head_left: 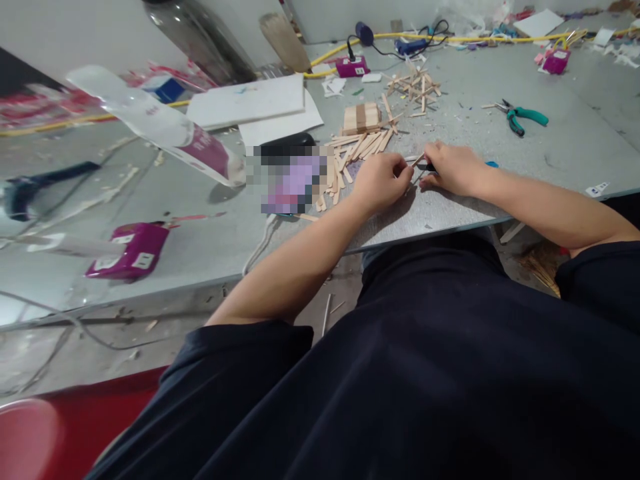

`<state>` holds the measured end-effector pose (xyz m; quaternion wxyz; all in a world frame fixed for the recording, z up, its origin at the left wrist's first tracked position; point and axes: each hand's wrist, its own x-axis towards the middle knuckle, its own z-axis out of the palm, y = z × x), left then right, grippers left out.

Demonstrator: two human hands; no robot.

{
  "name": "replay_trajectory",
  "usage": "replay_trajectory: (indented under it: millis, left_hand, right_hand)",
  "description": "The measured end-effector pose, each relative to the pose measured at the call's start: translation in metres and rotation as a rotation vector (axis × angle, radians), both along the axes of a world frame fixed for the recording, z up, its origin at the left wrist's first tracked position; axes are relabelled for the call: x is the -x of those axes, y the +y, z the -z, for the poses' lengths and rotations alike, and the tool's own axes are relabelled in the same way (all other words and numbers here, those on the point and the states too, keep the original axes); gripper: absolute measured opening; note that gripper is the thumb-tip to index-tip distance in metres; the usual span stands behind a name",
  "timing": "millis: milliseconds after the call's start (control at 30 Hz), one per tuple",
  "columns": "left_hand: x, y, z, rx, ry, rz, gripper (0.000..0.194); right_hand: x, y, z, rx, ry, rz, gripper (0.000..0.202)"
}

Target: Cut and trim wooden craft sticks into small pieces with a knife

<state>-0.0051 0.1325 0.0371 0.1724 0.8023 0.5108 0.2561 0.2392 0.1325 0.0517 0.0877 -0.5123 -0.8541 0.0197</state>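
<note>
My left hand (384, 179) is closed, its thumb and fingers pinching one end of a thin wooden stick (416, 161) above the table's front edge. My right hand (450, 168) is wrapped round dark-jawed pliers (425, 167), most of which its palm and fingers hide. A blue tip (493, 164), apparently the handle end, pokes out behind the right wrist. The jaws are at the stick, between both hands; whether they bite on it I cannot tell. Just left of the left hand lies a spread of loose wooden sticks (367, 143).
Behind the loose sticks sits a banded stick bundle (361, 119), with another stick pile (417, 85) farther back. Green-handled pliers (523, 119) lie to the right. A tilted plastic bottle (170, 130), white boards (250, 101) and a purple socket block (133, 250) occupy the left side.
</note>
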Motion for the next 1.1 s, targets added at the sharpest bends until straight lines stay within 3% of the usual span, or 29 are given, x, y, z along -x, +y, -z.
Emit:
replay_trajectory:
  millis: [100,367,767,1100]
  left_hand:
    - [-0.001,-0.002,-0.001,-0.030,0.087,-0.031,0.019]
    - [-0.008,-0.008,-0.008,0.008,0.241,-0.042,0.029]
    - [-0.004,0.005,-0.002,0.079,0.179,-0.002,0.019]
    - [-0.003,0.008,-0.002,0.080,0.223,0.003,0.022]
  right_hand:
    - [0.002,-0.002,-0.003,0.032,-0.023,0.002,0.059]
    - [0.004,-0.007,-0.007,0.051,-0.073,-0.025,0.050]
    - [-0.003,0.003,-0.011,0.044,-0.176,-0.126,0.049]
    - [0.003,-0.010,-0.022,0.034,-0.284,-0.020,0.059]
